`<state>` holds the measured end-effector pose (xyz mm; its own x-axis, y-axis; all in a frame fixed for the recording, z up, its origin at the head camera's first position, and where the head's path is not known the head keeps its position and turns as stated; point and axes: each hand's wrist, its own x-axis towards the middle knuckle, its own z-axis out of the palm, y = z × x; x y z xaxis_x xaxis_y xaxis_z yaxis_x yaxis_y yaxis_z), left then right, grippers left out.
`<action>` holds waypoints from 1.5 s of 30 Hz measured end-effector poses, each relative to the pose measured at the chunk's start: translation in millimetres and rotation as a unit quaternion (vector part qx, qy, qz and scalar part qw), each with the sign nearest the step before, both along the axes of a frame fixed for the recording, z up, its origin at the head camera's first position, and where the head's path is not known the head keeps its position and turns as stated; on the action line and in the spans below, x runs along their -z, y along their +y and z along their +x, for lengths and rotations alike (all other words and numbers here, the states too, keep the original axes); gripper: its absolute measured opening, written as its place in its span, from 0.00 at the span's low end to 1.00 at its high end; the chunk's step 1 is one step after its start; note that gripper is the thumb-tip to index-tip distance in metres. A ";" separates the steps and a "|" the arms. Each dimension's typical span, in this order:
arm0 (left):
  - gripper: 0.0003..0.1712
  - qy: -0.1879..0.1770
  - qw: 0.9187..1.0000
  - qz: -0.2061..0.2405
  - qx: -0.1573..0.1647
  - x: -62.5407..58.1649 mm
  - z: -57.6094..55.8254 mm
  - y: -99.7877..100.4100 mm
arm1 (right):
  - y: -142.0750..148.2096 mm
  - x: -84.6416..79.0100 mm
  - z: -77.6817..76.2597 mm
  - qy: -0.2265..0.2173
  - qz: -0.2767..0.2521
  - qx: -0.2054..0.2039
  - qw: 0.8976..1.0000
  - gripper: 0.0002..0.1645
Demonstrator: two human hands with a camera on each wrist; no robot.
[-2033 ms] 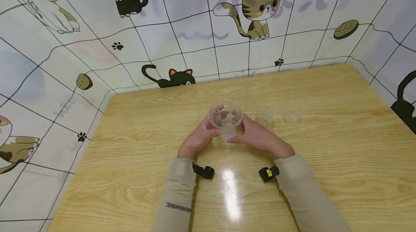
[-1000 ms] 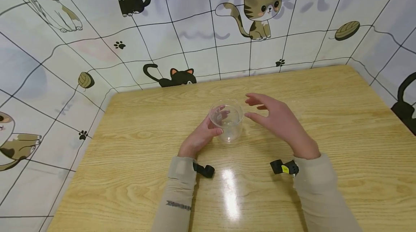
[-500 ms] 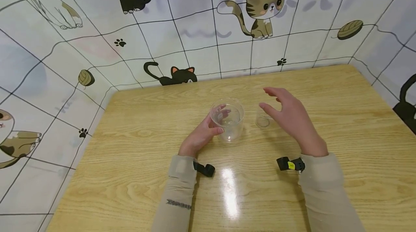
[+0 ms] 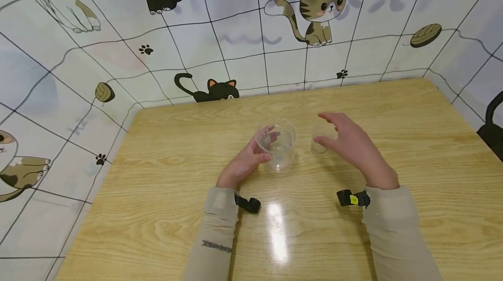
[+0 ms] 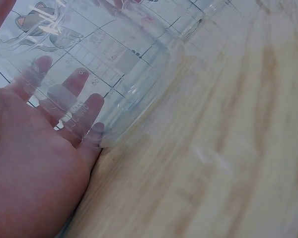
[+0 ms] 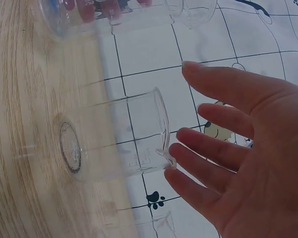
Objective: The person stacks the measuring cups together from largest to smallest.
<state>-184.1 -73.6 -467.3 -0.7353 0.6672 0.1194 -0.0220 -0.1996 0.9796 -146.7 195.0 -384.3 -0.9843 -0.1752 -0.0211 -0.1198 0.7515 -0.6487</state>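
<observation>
My left hand (image 4: 243, 164) grips a large clear beaker (image 4: 284, 156) standing on the table, thumb on the near side and fingers behind it. Printed measuring marks show on the large beaker (image 5: 126, 64) in the left wrist view. To its right stands a smaller clear beaker (image 4: 317, 147), its spout and faint marks visible in the right wrist view. Around the rim of this small beaker (image 6: 109, 134) spread the thumb and fingers of my right hand (image 4: 355, 152), loosely bent, with fingertips right at the lip.
Another clear vessel (image 6: 164, 225) shows partly at the bottom of the right wrist view; my right hand hides that spot in the head view. The wooden table (image 4: 157, 211) meets white cat-print walls (image 4: 243, 45) at the back and sides.
My right hand has let go of the large beaker, moved right and come down at the small beaker's rim. The left hand keeps its grip; the view has shifted slightly.
</observation>
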 end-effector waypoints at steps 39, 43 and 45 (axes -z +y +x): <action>0.50 0.006 1.000 -0.021 0.000 -18.8 6.9 0.0 | 5.1 15.2 -4.5 -0.058 0.022 0.018 0.998 0.52; 0.49 0.006 1.000 -0.018 0.001 -18.4 7.3 -0.8 | 5.2 15.3 -4.2 -0.067 0.021 0.019 0.997 0.54; 0.47 0.005 1.000 -0.017 0.001 -17.8 7.1 -1.2 | 5.3 15.6 -4.5 -0.070 0.020 0.019 0.997 0.55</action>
